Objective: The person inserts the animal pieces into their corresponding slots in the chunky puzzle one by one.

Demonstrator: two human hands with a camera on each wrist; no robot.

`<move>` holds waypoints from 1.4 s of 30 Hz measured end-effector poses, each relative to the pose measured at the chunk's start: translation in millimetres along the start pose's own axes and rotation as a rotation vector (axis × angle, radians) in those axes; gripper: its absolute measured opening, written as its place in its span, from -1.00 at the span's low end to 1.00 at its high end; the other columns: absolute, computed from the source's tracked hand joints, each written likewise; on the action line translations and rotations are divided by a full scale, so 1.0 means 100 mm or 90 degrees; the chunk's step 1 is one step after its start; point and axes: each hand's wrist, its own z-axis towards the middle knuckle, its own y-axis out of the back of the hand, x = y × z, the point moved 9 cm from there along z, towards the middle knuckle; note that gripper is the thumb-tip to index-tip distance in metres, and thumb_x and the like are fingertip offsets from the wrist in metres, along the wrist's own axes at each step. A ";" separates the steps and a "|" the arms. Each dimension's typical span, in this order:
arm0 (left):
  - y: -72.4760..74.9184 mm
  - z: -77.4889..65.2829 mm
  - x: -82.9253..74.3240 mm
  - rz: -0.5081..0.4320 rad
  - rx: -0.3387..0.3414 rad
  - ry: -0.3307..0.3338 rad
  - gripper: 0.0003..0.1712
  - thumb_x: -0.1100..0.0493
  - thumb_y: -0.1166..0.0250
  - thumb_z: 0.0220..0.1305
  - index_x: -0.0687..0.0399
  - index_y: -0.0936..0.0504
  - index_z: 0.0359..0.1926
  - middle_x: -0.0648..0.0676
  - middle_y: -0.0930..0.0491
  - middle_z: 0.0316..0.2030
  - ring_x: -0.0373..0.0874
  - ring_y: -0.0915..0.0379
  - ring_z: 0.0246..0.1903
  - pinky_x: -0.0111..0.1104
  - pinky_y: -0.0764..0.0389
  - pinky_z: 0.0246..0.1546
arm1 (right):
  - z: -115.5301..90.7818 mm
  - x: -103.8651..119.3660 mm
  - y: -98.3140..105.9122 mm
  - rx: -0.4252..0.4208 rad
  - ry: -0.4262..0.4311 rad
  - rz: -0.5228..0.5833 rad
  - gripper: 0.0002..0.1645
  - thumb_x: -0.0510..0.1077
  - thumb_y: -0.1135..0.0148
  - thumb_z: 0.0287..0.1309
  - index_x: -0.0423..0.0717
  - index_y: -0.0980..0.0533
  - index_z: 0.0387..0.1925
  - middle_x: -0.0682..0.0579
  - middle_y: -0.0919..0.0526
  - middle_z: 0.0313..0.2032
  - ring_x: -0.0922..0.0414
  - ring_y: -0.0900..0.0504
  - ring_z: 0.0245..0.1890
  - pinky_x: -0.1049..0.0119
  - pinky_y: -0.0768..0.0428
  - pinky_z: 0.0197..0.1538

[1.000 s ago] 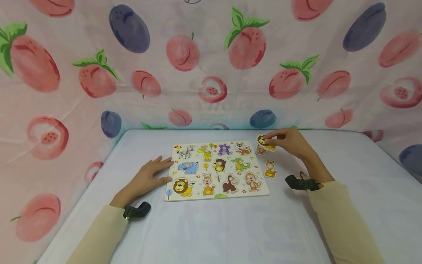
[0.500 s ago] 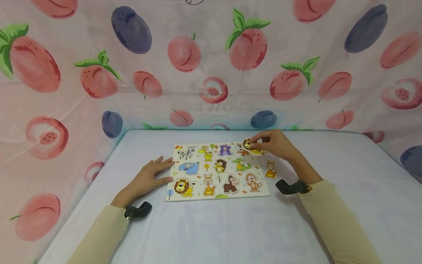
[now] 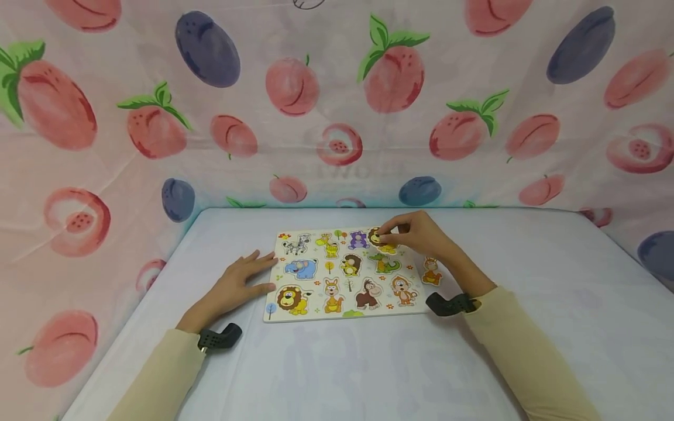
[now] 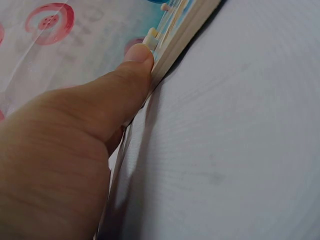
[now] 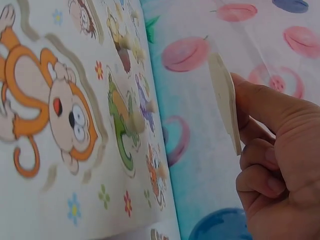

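Carried the lion piece (image 3: 375,240) left since a second ago, from beyond the right edge of the puzzle board (image 3: 319,286) to above its far right corner. Pinches it between thumb and fingers of the right hand (image 3: 418,234); seen nearly edge-on from the right wrist, apart from the board. Rests the left hand (image 3: 237,279) at the board's left edge, fingers spread and thumb touching it. Has a kangaroo piece (image 3: 431,272) lying on the white counter (image 3: 337,374), just beside the board's right edge. Wears beige sleeves (image 3: 526,345). Faces a fruit-printed cloth (image 3: 337,88).
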 end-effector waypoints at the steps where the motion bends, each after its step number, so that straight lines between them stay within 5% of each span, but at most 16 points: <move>1: 0.00 0.00 0.00 -0.001 0.000 0.001 -0.24 -0.20 -0.28 0.20 -0.05 -0.36 0.36 -0.03 -0.20 0.39 0.10 0.19 0.44 0.13 0.20 0.35 | 0.01 0.02 -0.02 0.002 0.003 0.004 -0.83 0.05 -0.41 0.06 0.15 -0.71 -0.29 -0.19 -0.55 -0.58 0.07 -0.24 -0.65 0.31 -0.21 -0.56; 9: 0.00 -0.01 0.01 -0.004 -0.004 0.001 -0.25 -0.21 -0.28 0.20 -0.07 -0.37 0.36 -0.05 -0.20 0.39 0.10 0.19 0.44 0.13 0.20 0.35 | 0.06 0.18 -0.18 0.020 0.025 0.021 -0.84 0.03 -0.42 0.06 0.12 -0.72 -0.30 0.03 -0.57 -0.57 0.13 -0.20 -0.67 0.34 -0.18 -0.60; 17: 0.00 -0.01 -0.01 -0.006 0.001 0.004 -0.25 -0.20 -0.29 0.20 -0.05 -0.37 0.36 -0.04 -0.19 0.40 0.10 0.19 0.44 0.13 0.21 0.36 | 0.10 0.30 -0.33 0.041 0.043 0.045 -0.82 0.03 -0.41 0.06 0.10 -0.72 -0.28 -0.07 -0.41 -0.71 0.17 -0.15 -0.73 0.34 -0.15 -0.62; 34: 0.01 -0.01 -0.01 -0.001 0.000 0.006 -0.25 -0.18 -0.29 0.20 -0.04 -0.37 0.36 -0.02 -0.20 0.39 0.11 0.18 0.43 0.13 0.19 0.35 | 0.21 0.48 -0.59 0.068 0.084 0.071 -0.86 -0.06 -0.41 0.07 0.10 -0.72 -0.27 0.01 -0.63 -0.48 0.13 -0.23 -0.67 0.35 -0.21 -0.59; 42: -0.01 0.00 0.00 -0.003 0.002 0.011 -0.25 -0.18 -0.29 0.20 -0.06 -0.37 0.36 -0.04 -0.20 0.40 0.09 0.19 0.44 0.11 0.20 0.36 | 0.24 0.58 -0.82 0.108 0.102 0.079 -0.89 -0.03 -0.40 0.09 0.14 -0.71 -0.29 -0.05 -0.51 -0.63 0.15 -0.17 -0.73 0.35 -0.21 -0.63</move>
